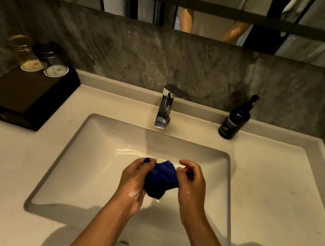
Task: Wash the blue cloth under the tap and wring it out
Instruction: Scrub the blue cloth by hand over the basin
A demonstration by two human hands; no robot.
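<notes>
While both hands are bunched around the blue cloth (161,179) over the middle of the sink (102,135), I'd say the person is rubbing or squeezing it rather than rinsing. The left hand (134,178) is clamped on one end with its fingers curled tight; the right hand (190,181) pinches the other end, fingers half bent. White suds cling to the left hand, so soap seems to be in play.

No water can be seen falling from the tap (166,107), which stands well behind the cloth. To my eye, the next move calls for turning on the tap and bringing the wad back under the spout, then a firm opposite twist of the two ends to wring it.

Farther off on the tabletop (272,189), a dark pump bottle (235,120) reads something like "Dunster"; the smaller print is too fine to read. At the far left, two jars (40,57) on a dark box (22,96) carry round labels I can't make out.
</notes>
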